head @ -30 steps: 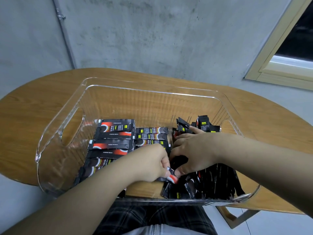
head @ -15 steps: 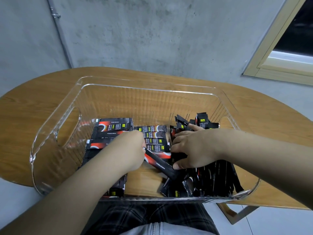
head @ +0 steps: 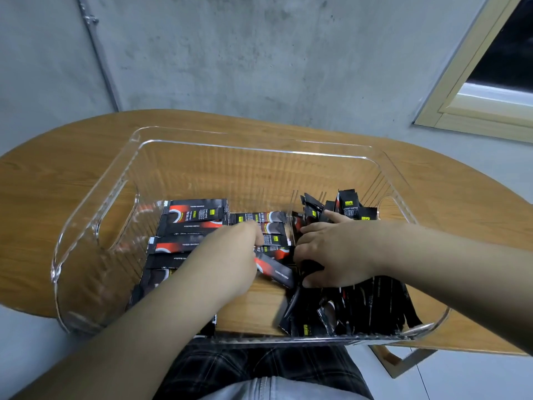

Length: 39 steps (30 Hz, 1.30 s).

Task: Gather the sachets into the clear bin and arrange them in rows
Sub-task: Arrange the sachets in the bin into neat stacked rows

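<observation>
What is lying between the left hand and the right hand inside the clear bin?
In the head view, one black-and-red sachet lies slanted between the left hand and the right hand, over the clear bin floor.

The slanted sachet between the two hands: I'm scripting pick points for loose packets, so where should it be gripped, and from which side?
Probably best at its near-right end, coming from above. The slanted sachet lies flat and thin on the clear bin floor; that end points into bare floor, while the left hand covers its other end.
</observation>
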Tool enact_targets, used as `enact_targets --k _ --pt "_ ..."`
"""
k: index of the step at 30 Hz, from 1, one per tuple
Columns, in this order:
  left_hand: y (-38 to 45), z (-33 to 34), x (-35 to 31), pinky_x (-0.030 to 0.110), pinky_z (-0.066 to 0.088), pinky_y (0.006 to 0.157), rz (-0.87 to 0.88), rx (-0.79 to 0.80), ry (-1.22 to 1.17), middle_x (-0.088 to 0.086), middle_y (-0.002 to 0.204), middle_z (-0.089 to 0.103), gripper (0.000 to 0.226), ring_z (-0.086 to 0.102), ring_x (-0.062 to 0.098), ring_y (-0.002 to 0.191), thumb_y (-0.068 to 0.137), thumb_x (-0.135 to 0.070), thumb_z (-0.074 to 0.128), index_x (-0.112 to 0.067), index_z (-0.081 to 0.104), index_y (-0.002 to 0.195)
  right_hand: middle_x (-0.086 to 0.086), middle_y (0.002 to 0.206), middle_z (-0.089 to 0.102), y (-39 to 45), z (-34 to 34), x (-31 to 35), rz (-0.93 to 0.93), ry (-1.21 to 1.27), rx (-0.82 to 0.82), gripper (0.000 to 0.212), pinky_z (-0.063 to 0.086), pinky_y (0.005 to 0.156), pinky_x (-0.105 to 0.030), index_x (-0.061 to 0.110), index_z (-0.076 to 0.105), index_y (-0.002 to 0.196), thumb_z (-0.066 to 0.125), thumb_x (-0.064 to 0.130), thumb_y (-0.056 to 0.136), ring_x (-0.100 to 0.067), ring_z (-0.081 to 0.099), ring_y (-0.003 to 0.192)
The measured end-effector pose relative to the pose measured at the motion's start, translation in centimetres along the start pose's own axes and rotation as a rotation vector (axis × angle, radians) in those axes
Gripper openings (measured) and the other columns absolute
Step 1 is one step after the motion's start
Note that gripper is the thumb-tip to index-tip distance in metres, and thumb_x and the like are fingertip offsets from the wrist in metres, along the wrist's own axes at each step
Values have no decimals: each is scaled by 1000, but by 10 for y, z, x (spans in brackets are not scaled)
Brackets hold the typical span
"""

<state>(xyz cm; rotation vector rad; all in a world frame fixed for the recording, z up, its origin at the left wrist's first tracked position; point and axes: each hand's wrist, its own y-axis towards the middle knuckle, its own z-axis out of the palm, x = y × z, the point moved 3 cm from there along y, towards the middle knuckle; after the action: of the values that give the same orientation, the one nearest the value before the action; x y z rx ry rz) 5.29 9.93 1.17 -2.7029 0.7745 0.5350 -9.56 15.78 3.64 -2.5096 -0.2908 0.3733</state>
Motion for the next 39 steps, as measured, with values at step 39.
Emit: enact_targets --k 39 --pt "-1 12 -9 34 43 89 296 122 415 -5 110 56 40 43 17 108 81 -47 66 -23 59 112 6 146 38 4 3 -1 -12 -1 -40 52 -2 116 -51 27 42 137 41 55 93 -15 16 143"
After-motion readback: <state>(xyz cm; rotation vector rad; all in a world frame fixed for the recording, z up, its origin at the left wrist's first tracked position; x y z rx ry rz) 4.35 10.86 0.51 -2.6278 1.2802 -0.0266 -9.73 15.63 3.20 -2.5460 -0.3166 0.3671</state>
